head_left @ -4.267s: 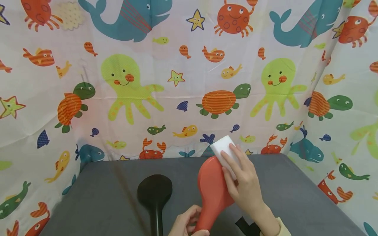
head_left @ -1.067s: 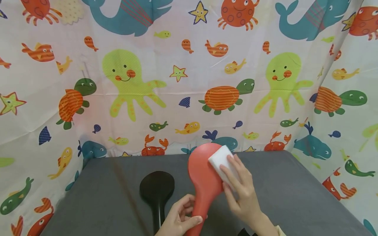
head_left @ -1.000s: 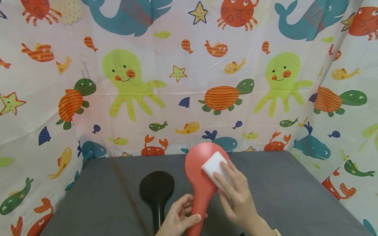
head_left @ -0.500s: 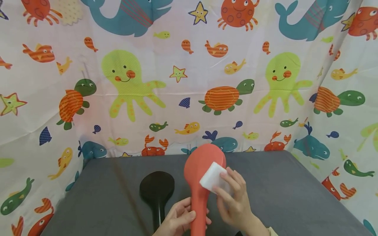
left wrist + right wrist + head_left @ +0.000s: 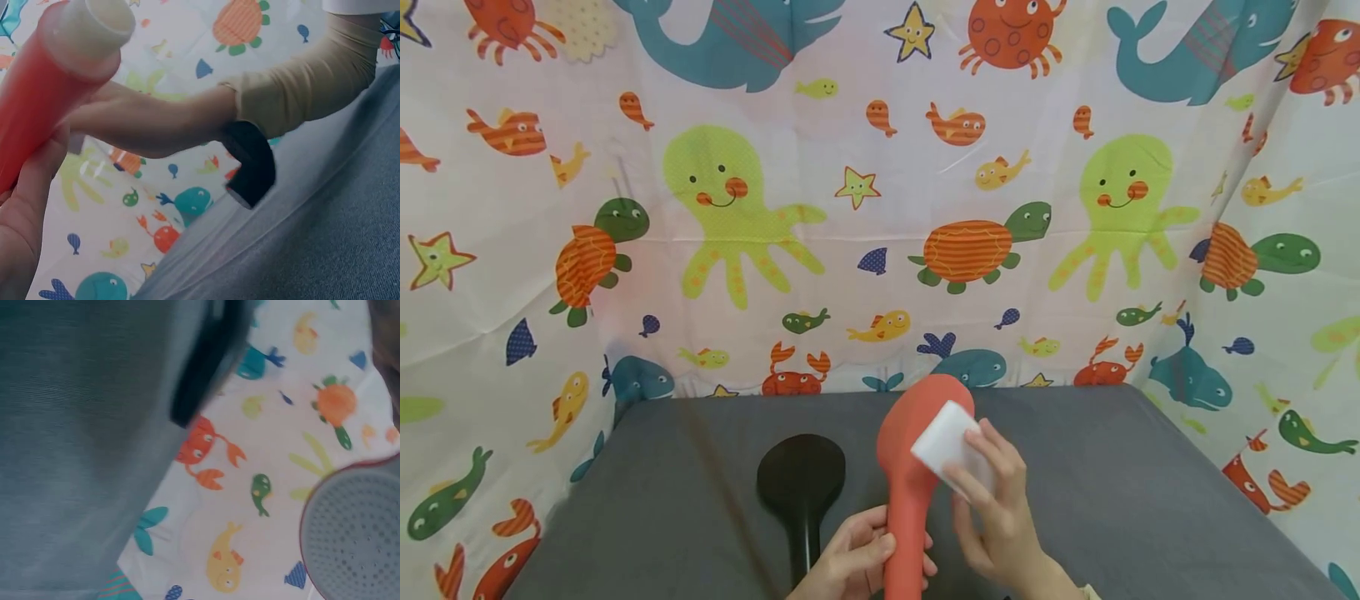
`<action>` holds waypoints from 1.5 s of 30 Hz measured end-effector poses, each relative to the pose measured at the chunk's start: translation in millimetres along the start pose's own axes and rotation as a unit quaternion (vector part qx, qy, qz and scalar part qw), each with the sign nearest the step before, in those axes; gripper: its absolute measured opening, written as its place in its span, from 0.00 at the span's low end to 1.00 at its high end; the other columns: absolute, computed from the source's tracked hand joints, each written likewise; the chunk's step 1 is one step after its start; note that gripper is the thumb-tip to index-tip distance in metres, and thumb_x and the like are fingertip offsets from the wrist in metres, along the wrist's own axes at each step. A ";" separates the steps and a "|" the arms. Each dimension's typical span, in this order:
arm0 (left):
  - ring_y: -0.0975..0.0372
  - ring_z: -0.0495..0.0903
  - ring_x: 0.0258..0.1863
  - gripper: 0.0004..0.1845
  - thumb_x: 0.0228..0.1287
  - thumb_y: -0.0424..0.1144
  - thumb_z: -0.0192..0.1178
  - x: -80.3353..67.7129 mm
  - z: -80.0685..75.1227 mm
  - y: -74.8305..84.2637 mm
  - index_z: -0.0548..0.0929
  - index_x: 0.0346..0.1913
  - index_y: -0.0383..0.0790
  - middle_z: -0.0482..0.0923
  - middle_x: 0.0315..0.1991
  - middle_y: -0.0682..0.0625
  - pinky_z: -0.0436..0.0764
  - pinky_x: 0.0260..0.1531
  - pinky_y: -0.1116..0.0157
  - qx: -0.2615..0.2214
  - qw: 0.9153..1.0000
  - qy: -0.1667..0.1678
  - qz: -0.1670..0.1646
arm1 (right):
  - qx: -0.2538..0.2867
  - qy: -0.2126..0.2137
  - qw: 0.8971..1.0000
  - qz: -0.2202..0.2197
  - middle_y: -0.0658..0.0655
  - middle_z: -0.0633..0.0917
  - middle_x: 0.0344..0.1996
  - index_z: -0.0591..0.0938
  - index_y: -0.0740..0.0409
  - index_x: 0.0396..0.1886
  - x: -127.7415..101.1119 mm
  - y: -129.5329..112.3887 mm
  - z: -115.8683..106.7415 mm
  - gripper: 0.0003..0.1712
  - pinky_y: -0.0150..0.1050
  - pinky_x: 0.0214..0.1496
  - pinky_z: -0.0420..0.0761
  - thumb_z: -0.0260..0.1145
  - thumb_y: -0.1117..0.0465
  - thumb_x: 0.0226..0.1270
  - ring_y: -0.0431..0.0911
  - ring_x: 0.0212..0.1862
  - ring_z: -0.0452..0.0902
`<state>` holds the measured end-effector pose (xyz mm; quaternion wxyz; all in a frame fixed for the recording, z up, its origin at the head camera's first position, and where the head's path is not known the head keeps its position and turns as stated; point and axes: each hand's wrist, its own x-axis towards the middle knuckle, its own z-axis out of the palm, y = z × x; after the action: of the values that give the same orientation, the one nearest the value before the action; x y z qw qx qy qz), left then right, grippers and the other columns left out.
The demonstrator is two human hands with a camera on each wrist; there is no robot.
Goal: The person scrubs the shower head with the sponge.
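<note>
A person's left hand point(image 5: 861, 562) wraps its fingers and thumb round the handle of a red shower head point(image 5: 917, 450), holding it upright w/ the round head tilted up over a grey table point(image 5: 1150, 500). The grip is closed tight on the lower handle; thumb lies across the front. In the left wrist view the red handle point(image 5: 37, 94) runs up from the palm to a pale end cap.

The right hand point(image 5: 992, 508) pinches a white sponge block point(image 5: 943, 442) btwn fingers on top and thumb beneath, fingers only lightly bent, and presses it vs. the right side of the red head's back. Sponge and head are touching. A cream sleeve point(image 5: 300, 81) and a black wrist strap point(image 5: 253, 162) show on the right forearm.

The right wrist view shows the spray face point(image 5: 356, 531): grey, dotted w/ nozzle holes, ringed in red.

A black shower head point(image 5: 800, 492) lies flat on the table just left of the hands, handle pointing toward the person, untouched. A sea-creature curtain point(image 5: 737, 208) w/ octopuses, turtles, crabs and whales hangs behind and at both sides.
</note>
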<state>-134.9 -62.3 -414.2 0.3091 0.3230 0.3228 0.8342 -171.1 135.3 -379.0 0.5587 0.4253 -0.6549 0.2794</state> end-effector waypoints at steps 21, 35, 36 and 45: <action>0.58 0.80 0.47 0.18 0.73 0.29 0.36 -1.4 -0.4 -2.5 0.66 0.61 0.32 0.78 0.50 0.45 0.72 0.54 0.60 0.031 0.998 -0.055 -0.007 | 0.100 0.030 0.930 0.352 0.56 0.73 0.58 0.69 0.66 0.61 9.8 24.4 -27.7 0.23 0.26 0.54 0.71 0.44 0.75 0.68 0.42 0.56 0.69; 0.57 0.80 0.46 0.17 0.73 0.28 0.36 1.4 -11.0 2.0 0.62 0.60 0.23 0.79 0.46 0.45 0.73 0.52 0.55 0.122 0.992 0.001 0.044 | 0.202 0.018 0.944 0.260 0.72 0.67 0.57 0.68 0.77 0.54 -8.4 16.2 -24.9 0.27 0.29 0.49 0.75 0.53 0.85 0.50 0.49 0.57 0.68; 0.57 0.80 0.46 0.17 0.73 0.28 0.37 1.1 -10.6 3.2 0.62 0.60 0.23 0.79 0.46 0.45 0.73 0.52 0.55 0.124 0.991 0.000 0.038 | 0.212 0.022 0.941 0.263 0.72 0.67 0.57 0.68 0.77 0.55 -7.5 17.4 -25.7 0.27 0.28 0.48 0.75 0.52 0.85 0.51 0.49 0.57 0.68; 0.60 0.81 0.41 0.19 0.71 0.33 0.47 -6.0 -8.4 18.7 0.65 0.62 0.31 0.79 0.46 0.43 0.76 0.49 0.60 0.172 0.980 0.021 -0.096 | 0.152 -0.018 0.913 0.377 0.48 0.76 0.55 0.72 0.67 0.60 12.7 37.1 -41.8 0.21 0.26 0.48 0.74 0.45 0.73 0.69 0.41 0.50 0.72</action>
<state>-143.3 -80.7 -407.3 0.3208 0.3214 0.4971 0.7394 -182.9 185.2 -353.5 0.3280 0.2316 -0.7262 0.5581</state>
